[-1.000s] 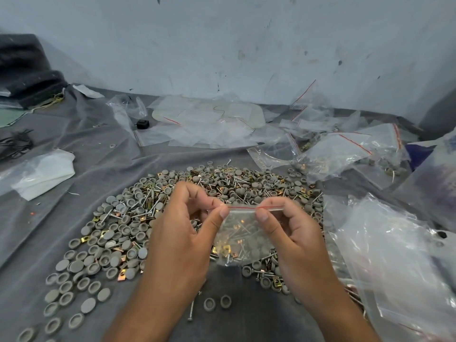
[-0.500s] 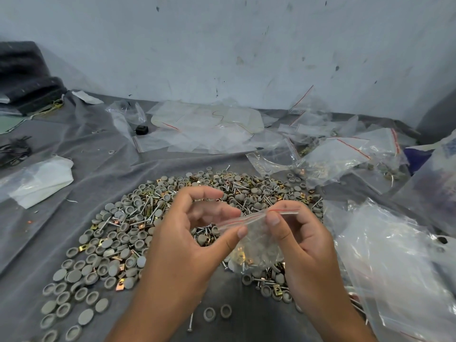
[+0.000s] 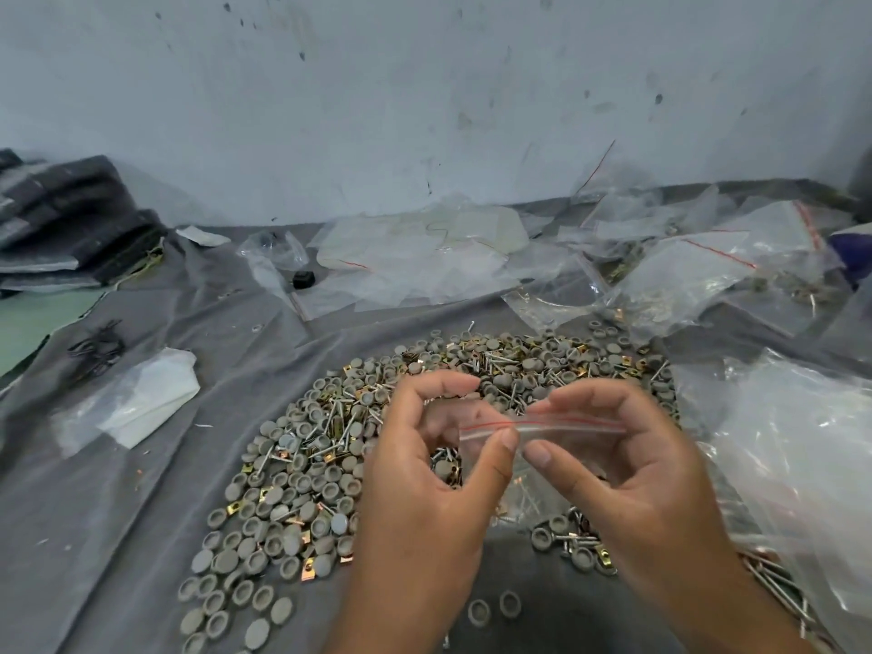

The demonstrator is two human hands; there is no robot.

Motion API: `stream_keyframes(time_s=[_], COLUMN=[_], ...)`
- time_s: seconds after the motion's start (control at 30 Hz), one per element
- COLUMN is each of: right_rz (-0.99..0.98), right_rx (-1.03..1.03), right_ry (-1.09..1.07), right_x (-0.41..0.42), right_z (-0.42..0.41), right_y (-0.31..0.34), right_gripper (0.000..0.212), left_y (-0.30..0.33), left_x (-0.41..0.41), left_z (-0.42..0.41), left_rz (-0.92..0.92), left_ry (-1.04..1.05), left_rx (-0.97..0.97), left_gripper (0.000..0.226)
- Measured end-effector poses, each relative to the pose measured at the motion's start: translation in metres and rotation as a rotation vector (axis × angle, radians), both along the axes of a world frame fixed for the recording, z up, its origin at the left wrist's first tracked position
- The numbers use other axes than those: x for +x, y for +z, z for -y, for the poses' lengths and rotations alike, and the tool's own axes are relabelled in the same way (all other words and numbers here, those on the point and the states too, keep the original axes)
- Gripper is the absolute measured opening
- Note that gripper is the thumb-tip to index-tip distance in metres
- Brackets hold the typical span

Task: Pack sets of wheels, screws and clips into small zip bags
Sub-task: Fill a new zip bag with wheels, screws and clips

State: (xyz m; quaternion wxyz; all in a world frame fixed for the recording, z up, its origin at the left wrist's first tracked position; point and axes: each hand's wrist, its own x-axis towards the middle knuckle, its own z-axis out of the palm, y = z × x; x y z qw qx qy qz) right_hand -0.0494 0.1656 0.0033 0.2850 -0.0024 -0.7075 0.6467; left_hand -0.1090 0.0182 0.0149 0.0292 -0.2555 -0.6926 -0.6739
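Note:
Both hands hold a small clear zip bag (image 3: 561, 429) with a red line along its seal, above a wide heap (image 3: 339, 455) of grey wheels, silver screws and gold clips on grey cloth. My left hand (image 3: 424, 469) pinches the seal's left end between thumb and fingers. My right hand (image 3: 627, 460) pinches the strip from the right, its thumb beside my left thumb. The bag's lower part hangs between my palms, and screws show faintly through it. Two loose wheels (image 3: 493, 608) lie near my wrists.
Empty zip bags (image 3: 424, 257) lie in a pile at the back by the wall. Filled bags (image 3: 698, 271) sit at the back right. A large crumpled plastic bag (image 3: 792, 464) lies at my right. A white bag (image 3: 141, 398) and black clips (image 3: 96, 349) lie at the left.
My thumbs have come together along the seal and the bag's top strip has turned level. The view has tilted up and to the right.

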Motion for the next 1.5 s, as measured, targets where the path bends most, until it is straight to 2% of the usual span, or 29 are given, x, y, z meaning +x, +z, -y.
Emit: stream_keyframes(time_s=[0.13,0.4,0.87,0.97,1.23,1.5], right_rz=[-0.027,-0.028,-0.009,-0.009,0.051,0.065], right_rx=[-0.047,-0.100,-0.144,-0.154,-0.143,-0.084], right_ry=[-0.018,-0.084,-0.045,-0.030,0.088,0.085], right_x=[-0.001,-0.002,-0.001,0.000,0.001,0.002], right_z=[0.004,-0.001,-0.004,-0.003,-0.008,-0.011], right_y=[0.002,0.000,0.005,0.007,0.008,0.006], right_gripper=[0.032,0.034,0.035,0.037,0.045,0.044], left_y=[0.000,-0.002,-0.003,-0.001,-0.002,-0.003], left_x=[0.001,-0.007,-0.005,-0.003,-0.001,-0.002], left_z=[0.000,0.000,0.000,-0.001,-0.003,-0.002], left_rz=[-0.007,0.108,0.015,0.024,-0.017,-0.008], left_ry=[-0.011,0.009,0.031,-0.008,0.012,-0.006], left_rx=[-0.061,0.067,0.070,0.027,-0.031,-0.090], left_gripper=[0.032,0.040,0.029,0.038,0.028,0.036])
